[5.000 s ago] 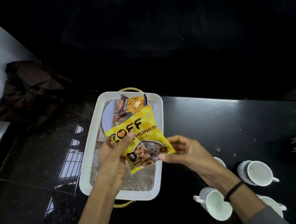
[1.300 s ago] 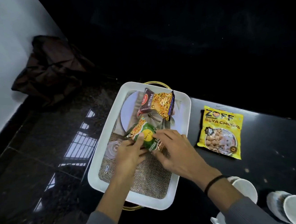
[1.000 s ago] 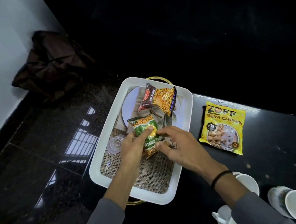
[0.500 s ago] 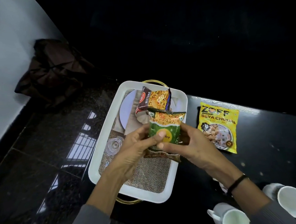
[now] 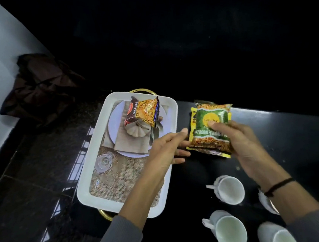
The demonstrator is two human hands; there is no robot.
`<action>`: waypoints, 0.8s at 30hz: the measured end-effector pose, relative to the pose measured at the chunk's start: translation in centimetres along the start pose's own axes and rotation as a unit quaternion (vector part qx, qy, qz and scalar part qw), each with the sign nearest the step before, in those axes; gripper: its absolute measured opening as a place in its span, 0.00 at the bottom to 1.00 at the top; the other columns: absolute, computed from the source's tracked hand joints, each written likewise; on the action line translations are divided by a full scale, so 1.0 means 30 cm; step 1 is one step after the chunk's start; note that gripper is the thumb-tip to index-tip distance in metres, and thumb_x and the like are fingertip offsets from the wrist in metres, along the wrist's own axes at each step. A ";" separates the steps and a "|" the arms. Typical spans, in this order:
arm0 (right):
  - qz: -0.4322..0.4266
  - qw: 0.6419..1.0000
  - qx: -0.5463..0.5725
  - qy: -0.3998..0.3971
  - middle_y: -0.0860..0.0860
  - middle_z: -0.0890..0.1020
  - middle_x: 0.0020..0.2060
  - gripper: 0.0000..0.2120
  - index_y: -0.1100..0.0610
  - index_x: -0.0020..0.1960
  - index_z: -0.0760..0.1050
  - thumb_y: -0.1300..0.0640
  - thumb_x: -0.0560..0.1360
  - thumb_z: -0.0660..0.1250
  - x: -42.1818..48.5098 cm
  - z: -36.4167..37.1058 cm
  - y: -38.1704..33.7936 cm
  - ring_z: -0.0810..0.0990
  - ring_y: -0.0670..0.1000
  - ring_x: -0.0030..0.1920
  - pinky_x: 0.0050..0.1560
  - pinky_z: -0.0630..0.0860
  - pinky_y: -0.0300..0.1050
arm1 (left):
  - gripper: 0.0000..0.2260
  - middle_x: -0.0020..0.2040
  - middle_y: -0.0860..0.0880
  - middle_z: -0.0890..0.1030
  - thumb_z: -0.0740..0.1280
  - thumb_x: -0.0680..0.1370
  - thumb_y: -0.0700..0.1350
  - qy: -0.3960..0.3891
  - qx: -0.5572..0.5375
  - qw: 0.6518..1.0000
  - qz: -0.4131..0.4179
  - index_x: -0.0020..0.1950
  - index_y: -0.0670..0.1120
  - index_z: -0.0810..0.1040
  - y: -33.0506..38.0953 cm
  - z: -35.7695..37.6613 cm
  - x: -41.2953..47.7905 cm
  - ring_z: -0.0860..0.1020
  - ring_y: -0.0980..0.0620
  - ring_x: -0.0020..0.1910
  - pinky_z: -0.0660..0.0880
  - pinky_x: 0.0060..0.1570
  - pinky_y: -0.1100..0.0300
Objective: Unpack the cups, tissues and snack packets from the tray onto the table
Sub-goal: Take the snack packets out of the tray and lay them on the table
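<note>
Half a second earlier the green snack packet [image 5: 211, 129] had been gripped by both hands above the white tray [image 5: 170, 108]; it was now carried rightward, off the tray, and was held over the yellow soya chunks packet [image 5: 193, 120] lying on the black surface [image 5: 292, 137]. The right hand [image 5: 236, 135] was pinched on the packet, thumb on its printed face and fingers beneath, wrist angled inward. The left hand [image 5: 167, 151] was released and spread loosely, fingertips just beside the packet's lower left corner, forearm crossing the tray's near right corner. The packet's long axis ran away from the person, its top edge farthest. The mixture packet [image 5: 143, 111] was left in the tray's far end, and three white cups [image 5: 229, 190] stood near the right forearm.
</note>
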State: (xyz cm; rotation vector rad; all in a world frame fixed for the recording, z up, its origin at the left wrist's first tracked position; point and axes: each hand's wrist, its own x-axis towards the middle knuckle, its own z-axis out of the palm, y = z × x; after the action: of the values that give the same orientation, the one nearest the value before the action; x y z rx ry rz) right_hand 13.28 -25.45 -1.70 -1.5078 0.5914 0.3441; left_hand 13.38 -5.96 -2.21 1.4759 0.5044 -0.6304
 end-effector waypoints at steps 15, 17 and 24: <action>0.071 0.989 -0.082 0.103 0.47 0.88 0.42 0.13 0.53 0.53 0.81 0.47 0.72 0.74 0.082 -0.364 0.127 0.86 0.40 0.42 0.41 0.75 0.39 | 0.03 0.39 0.53 0.86 0.71 0.76 0.44 -0.022 0.156 0.987 0.031 0.46 0.49 0.85 -0.031 0.333 0.094 0.82 0.60 0.36 0.77 0.41 0.63; 0.073 0.988 -0.103 0.092 0.48 0.88 0.44 0.14 0.53 0.54 0.81 0.47 0.74 0.74 0.100 -0.380 0.149 0.86 0.43 0.44 0.42 0.77 0.39 | 0.03 0.40 0.53 0.86 0.71 0.77 0.44 -0.025 0.168 0.984 0.054 0.46 0.49 0.85 -0.041 0.365 0.111 0.82 0.59 0.39 0.78 0.44 0.62; -0.057 0.935 -0.295 0.188 0.51 0.80 0.56 0.19 0.56 0.64 0.75 0.50 0.77 0.72 0.053 -0.403 0.176 0.79 0.51 0.55 0.55 0.76 0.46 | 0.11 0.54 0.57 0.84 0.70 0.80 0.47 -0.039 0.287 0.945 0.152 0.61 0.53 0.83 -0.060 0.461 0.125 0.79 0.65 0.53 0.76 0.53 0.66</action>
State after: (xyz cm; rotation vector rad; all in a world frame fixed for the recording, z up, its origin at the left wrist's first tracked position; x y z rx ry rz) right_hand 9.78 -37.36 -6.50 -2.2091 0.7343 0.1429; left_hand 14.06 -20.03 -5.43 2.0186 0.0152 -0.6120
